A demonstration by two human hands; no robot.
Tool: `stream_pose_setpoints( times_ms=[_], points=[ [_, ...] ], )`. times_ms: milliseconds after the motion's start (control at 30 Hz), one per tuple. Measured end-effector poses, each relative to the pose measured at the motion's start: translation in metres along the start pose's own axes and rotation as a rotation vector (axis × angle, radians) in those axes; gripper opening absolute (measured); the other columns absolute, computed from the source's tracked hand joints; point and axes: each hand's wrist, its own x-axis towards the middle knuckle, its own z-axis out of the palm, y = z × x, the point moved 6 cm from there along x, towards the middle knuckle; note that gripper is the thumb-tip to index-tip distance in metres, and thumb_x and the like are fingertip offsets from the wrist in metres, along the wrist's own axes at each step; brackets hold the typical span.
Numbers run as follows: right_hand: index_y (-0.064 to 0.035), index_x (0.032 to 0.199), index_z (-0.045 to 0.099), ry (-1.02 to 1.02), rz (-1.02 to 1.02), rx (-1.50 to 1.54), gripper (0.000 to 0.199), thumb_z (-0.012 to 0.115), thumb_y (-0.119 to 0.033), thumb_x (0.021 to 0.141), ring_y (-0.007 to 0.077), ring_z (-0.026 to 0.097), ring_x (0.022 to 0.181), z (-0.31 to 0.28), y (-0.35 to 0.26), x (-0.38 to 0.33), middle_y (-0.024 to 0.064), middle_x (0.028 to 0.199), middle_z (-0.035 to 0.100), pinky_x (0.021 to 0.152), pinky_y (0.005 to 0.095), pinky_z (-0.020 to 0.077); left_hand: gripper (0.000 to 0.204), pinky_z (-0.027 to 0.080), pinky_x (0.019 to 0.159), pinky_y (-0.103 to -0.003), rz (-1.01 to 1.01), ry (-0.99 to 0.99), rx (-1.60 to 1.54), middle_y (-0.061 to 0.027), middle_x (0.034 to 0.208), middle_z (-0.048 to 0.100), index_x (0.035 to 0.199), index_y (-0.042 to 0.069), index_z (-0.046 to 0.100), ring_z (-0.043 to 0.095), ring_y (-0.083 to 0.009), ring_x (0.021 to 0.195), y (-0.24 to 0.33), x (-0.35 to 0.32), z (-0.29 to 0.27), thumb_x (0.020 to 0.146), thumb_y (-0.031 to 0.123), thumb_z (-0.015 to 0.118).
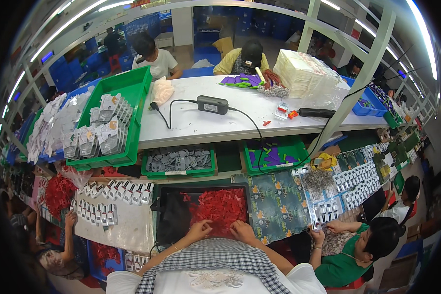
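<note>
A black tray (174, 235) in front of me holds a heap of small red plastic pieces (220, 206), mostly in its middle and right. My left hand (199, 230) rests at the heap's near edge with its fingers curled together. Just to its right, my right hand (242, 231) is bent over the near right part of the red pieces, its fingers also curled in. The two hands are a little apart. Whatever the fingertips hold, if anything, is too small to make out.
Rows of white-and-grey devices (127, 192) stand on the left mat. A patterned green mat (277, 206) lies to the right, beside a co-worker in green (345, 259). Beyond the tray are green bins (179, 161) of grey parts and a white shelf (181, 130) with a black power adapter (212, 105).
</note>
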Motion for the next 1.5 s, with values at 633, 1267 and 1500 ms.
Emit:
stream_pose_setpoints(
  times_ms=[633,1267,1500],
  points=[
    [-0.0084,0.087,0.057,0.025,-0.017,-0.005,0.016,0.065,-0.020,0.079,0.0261,0.060,0.076,-0.002,-0.003,0.000,0.0085,0.083,0.057,0.066,0.0371,0.0482,0.035,0.050,0.068,-0.037,-0.157,-0.029,0.569,-0.0056,0.079,0.066,0.102,0.013,0.065,0.065,-0.0235,0.076,-0.055,-0.021,-0.009,0.073,0.033,0.070],
    [-0.0075,0.086,0.057,0.011,0.007,0.000,0.017,0.065,-0.021,0.079,0.0270,0.060,0.077,-0.001,-0.002,0.000,0.0093,0.082,0.057,0.067,0.0378,0.0485,0.038,0.050,0.067,-0.038,-0.145,0.000,0.565,-0.0056,0.076,0.067,0.103,0.011,0.064,0.065,-0.0242,0.074,-0.054,-0.021,-0.010,0.075,0.036,0.066],
    [-0.0071,0.086,0.057,-0.023,0.027,-0.005,0.017,0.065,-0.021,0.079,0.0267,0.060,0.077,-0.002,-0.002,0.001,0.0093,0.081,0.057,0.067,0.0375,0.0484,0.038,0.050,0.068,-0.038,-0.158,0.000,0.567,-0.0056,0.076,0.067,0.104,0.012,0.064,0.065,-0.0244,0.075,-0.055,-0.020,-0.010,0.075,0.036,0.066]
  ],
)
